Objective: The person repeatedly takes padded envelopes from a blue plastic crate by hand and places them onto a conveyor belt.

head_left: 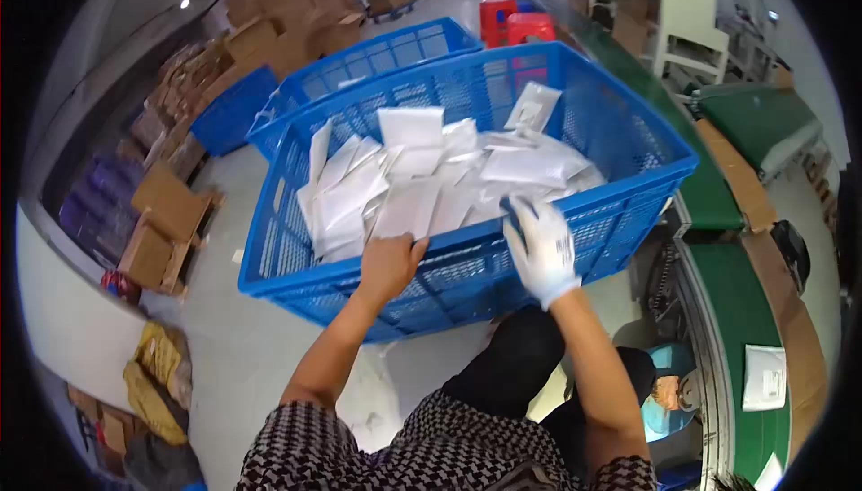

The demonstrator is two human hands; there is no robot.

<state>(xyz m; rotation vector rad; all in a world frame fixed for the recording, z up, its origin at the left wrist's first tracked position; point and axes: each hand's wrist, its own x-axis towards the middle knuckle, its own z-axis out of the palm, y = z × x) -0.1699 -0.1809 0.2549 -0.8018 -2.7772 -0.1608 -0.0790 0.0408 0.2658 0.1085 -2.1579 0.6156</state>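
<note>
A large blue plastic crate [467, 246] stands before me, holding a heap of white packets [413, 206]. Bare, my left hand [390, 267] is closed over the near rim, its fingers wrapped round the edge beside the packets. To its right, my right hand [544, 251] wears a white glove and rests at the same rim, fingertips over the inner side. Something small and dark shows at its fingertips; I cannot make out what it is.
Behind stands another blue crate [377, 56], with red stools [530, 28] beyond. Cardboard boxes [283, 20] are piled at the back left. A green conveyor [741, 311] runs along the right, bearing a white packet [764, 377]. A yellow sack [154, 383] lies at lower left.
</note>
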